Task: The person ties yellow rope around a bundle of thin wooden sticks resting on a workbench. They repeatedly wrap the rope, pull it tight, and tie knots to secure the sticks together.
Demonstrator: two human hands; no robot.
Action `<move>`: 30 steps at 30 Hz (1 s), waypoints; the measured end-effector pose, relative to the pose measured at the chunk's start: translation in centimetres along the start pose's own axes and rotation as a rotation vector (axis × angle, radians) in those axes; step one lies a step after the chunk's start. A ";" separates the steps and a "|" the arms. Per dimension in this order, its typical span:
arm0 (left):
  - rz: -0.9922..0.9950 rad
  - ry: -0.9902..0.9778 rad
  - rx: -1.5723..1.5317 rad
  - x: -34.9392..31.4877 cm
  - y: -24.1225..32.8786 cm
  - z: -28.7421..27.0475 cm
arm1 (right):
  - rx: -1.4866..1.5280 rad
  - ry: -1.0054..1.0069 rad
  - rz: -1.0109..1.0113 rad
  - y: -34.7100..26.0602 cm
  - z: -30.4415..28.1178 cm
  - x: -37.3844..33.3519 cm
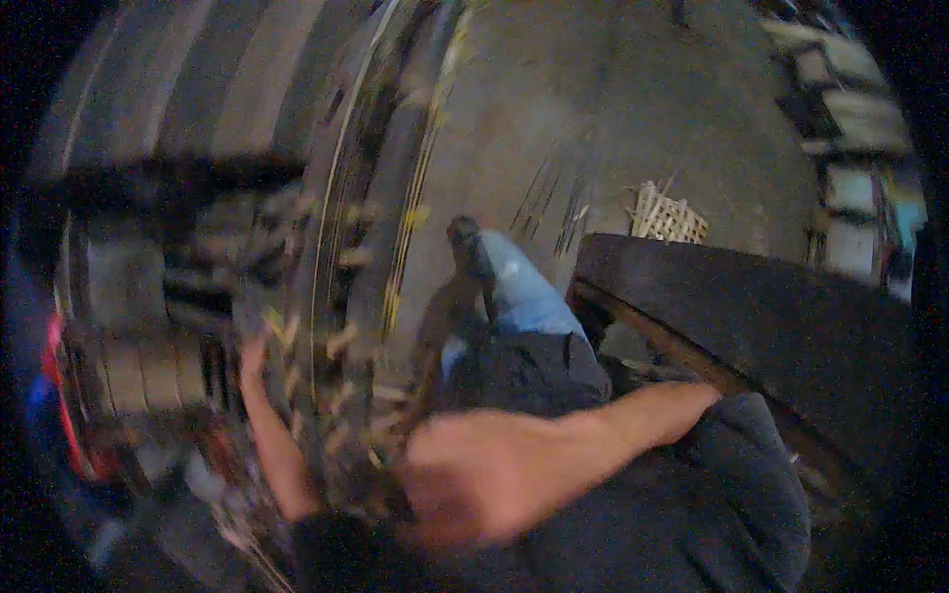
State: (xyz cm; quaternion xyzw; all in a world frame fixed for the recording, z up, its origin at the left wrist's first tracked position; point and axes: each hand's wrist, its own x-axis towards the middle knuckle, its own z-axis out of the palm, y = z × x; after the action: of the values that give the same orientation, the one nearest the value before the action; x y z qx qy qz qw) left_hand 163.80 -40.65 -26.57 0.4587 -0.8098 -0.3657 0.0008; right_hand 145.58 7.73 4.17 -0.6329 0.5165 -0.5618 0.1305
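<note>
Right hand: nearest my lens, the right hand is a motion-smeared blur pressed against the lower arc of the wheel; whether it is clenched or slack I cannot tell
Right forearm: bare, it reaches in from the right, out of a dark grey sleeve
Left hand: the left hand is up on the far side of the tyre, fingers pointing upward and touching the metal parts there; I see nothing gripped, and the blur keeps me from calling it released or closed
Wheel: a large black rubber tyre on a thin silvery rim stands upright in the middle of my view, running from the top edge down between both hands, knobbly tread nearest the wrists
Left of the wheel: a dark machine body with grey ribbed metal parts and a red edge, too blurred for detail
Right of the wheel: a flat black seat-like panel, and a knee in light blue cloth just beside the tyre
Floor: bare grey concrete with a small pale woven basket well apart from the hands
Doing it well: I judge both palms should brace opposite sides of the tyre, moving slowly, fingers kept clear of spokes
</note>
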 end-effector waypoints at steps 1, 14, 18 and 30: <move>0.055 0.008 0.152 1.9 0.4 1.2 | -0.057 -0.075 0.087 7.2 -2.1 -2.3; 0.772 0.491 0.302 -0.2 49.9 25.4 | 0.064 0.922 1.529 50.1 -12.9 -47.0; 0.918 0.015 0.538 3.5 59.2 40.7 | -0.068 1.073 1.889 66.5 -15.3 -63.3; 0.496 -0.656 0.777 18.2 62.0 73.6 | -0.795 0.654 2.188 97.4 -43.8 -87.3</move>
State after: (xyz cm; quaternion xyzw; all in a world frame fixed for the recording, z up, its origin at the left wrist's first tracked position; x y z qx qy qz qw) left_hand 82.47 8.67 -49.80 0.0834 -0.9264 -0.1530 -0.3339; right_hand 73.51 53.66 -104.06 0.3152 0.9242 -0.0894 0.1964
